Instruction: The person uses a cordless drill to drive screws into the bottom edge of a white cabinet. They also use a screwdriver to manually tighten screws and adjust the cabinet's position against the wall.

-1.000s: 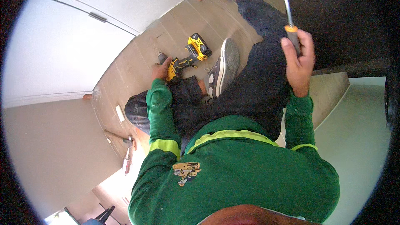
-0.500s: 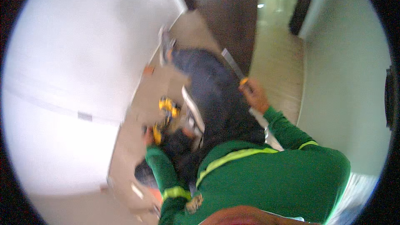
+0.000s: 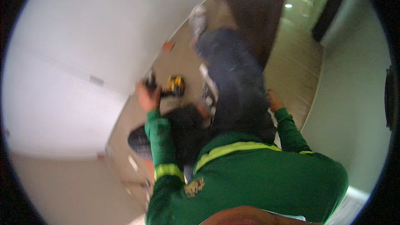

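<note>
My left hand (image 3: 146,98) is closed around a yellow and black cordless drill (image 3: 176,85), close to the foot of the white wall. The drill lies sideways in the grip: its dark end sticks up by my fingers, its black handle runs to the right, and its yellow part is at the far end. My right hand (image 3: 273,101) is low beside my dark-trousered thigh (image 3: 235,79). Its fingers are partly hidden and blurred, and no tool shows in it. My legs are bent on the floor, with a shoe (image 3: 209,84) just right of the drill.
A white wall (image 3: 96,29) rises on the left, a dark brown door panel (image 3: 254,12) ahead, and a pale wall (image 3: 354,87) on the right. An orange piece (image 3: 168,46) lies on the beige floor (image 3: 179,60) by the left wall. Behind my left knee are blurred small items.
My left hand has moved forward with the drill, nearer the white wall. My right hand has dropped back beside my leg; the yellow-handled flat blade it held no longer shows.
</note>
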`<state>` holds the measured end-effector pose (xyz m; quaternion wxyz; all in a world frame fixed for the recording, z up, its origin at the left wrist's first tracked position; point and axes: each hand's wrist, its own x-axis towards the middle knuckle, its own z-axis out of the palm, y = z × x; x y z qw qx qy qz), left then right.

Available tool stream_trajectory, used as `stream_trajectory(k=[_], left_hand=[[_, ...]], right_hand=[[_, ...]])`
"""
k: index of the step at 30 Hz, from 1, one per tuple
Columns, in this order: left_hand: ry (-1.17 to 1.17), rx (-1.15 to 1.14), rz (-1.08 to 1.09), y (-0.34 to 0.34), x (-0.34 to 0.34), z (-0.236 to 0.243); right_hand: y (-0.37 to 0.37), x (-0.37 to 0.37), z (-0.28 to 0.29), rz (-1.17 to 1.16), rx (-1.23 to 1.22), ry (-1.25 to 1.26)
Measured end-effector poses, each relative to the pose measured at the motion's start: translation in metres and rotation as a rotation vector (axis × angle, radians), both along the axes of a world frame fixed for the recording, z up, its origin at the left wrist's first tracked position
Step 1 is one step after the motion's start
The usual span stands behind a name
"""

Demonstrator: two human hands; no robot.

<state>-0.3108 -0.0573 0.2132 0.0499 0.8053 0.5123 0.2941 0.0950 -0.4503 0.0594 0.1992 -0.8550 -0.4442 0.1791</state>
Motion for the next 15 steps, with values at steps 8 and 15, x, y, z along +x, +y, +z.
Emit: stream_trajectory(k=[8,15], left_hand=[[-0.14,0.077,0.261,-0.002,-0.026,0.003],[-0.223,0.131,0.255,-0.025,-0.034,-0.008]], right_hand=[[-0.027,0.042,-0.026,-0.007,-0.289,0.168],[0.027,-0.042,0.221,-0.144,0.332,-0.206]])
